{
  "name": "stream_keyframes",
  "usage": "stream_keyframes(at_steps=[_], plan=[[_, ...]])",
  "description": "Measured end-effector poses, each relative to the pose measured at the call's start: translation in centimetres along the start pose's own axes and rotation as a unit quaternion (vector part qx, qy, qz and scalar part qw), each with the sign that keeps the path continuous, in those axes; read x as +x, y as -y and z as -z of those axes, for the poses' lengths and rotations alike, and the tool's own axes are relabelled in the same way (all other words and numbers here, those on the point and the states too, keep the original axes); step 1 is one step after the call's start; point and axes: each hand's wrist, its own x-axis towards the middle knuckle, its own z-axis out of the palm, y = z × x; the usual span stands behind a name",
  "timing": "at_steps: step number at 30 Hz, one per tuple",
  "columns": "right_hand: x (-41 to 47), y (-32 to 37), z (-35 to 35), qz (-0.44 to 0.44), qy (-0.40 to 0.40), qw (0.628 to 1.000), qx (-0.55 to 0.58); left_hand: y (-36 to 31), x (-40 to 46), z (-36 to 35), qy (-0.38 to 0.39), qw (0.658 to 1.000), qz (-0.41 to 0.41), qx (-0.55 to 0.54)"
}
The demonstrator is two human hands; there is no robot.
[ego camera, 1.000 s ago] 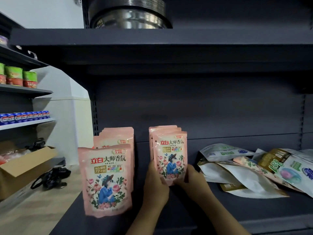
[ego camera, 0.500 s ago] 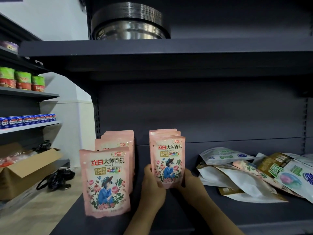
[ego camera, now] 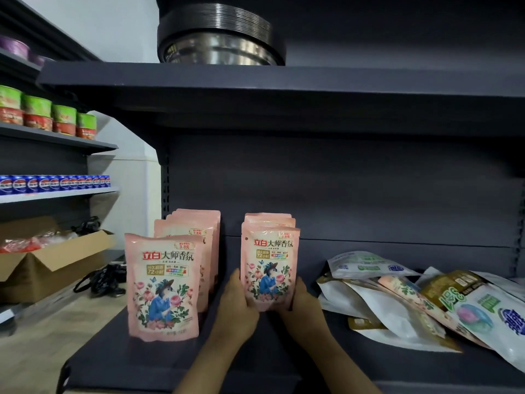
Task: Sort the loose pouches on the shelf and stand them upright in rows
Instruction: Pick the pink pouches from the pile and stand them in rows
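While both hands are working at the middle of the dark grey shelf, the left hand is gripping the lower left edge of the front pink pouch of the second row, fingers curled round its side. The right hand is gripping the lower right edge of the same pouch, thumb on the front face; the remaining fingers are hidden behind it. This pouch is standing upright, its base at shelf level between the two hands, with more pink pouches standing directly behind it, only their tops showing.

Left of this, the first row of pink pouches is standing upright toward the back panel; its front pouch is standing nearer the shelf's front edge, slightly offset to the left, apart from the left hand.

Right of the hands, a loose pile of pouches is lying flat and overlapping: white ones, a gold one, and a white pouch with green and blue print at the far right. The pile is sitting near the right hand, not touching it.

On the shelf above, a stack of metal basins is sitting. At the far left, green-and-red cans and blue cans are lining the side shelves, above an open cardboard box and a black tangle of straps on the floor.
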Motion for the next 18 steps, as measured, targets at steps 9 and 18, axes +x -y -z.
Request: stream_keyframes(at_steps=[9, 18], plan=[[-1.2, 3.1, 4.2, 0.027, -0.114, 0.992, 0.041, -5.5, -0.8, 0.8, -0.204, 0.954, -0.196, 0.094], [1.2, -0.1, 19.3, 0.04, -0.238, 0.969, 0.056, -17.0, 0.1, -8.3, -0.018, 0.937, -0.324, 0.127]])
